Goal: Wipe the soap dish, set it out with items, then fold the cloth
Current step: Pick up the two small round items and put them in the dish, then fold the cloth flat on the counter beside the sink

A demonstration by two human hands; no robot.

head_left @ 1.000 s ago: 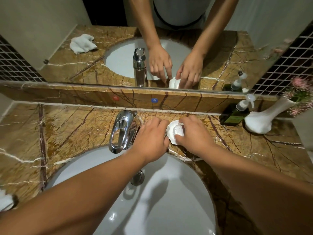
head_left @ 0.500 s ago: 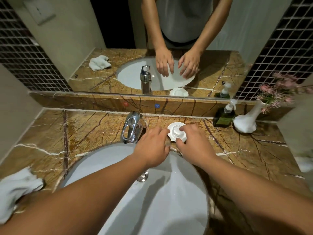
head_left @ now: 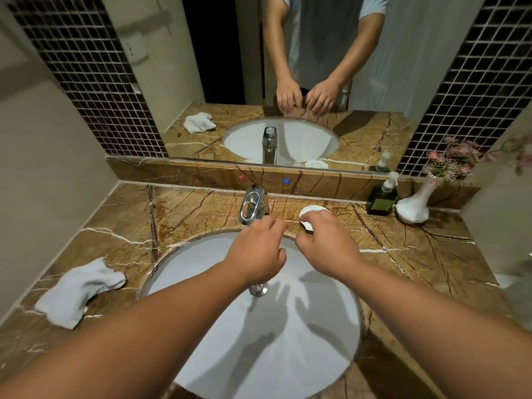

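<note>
The white round soap dish (head_left: 313, 210) sits on the marble counter (head_left: 195, 214) just right of the faucet, its near edge hidden by my right hand. Both hands hover over the basin in front of the dish. My left hand (head_left: 256, 251) and my right hand (head_left: 326, 249) hold nothing, with fingers loosely curled and apart; the mirror shows them clear of the dish. The crumpled white cloth (head_left: 80, 292) lies on the counter at the left of the sink.
A chrome faucet (head_left: 252, 207) stands behind the white basin (head_left: 259, 355). At the back right are a dark green pump bottle (head_left: 381, 198) and a white vase (head_left: 413, 207) with pink flowers. A mirror runs along the back ledge.
Both hands have let go of the soap dish and drawn back toward me over the basin. The view has lifted and widened, bringing the cloth at the left fully into sight.
</note>
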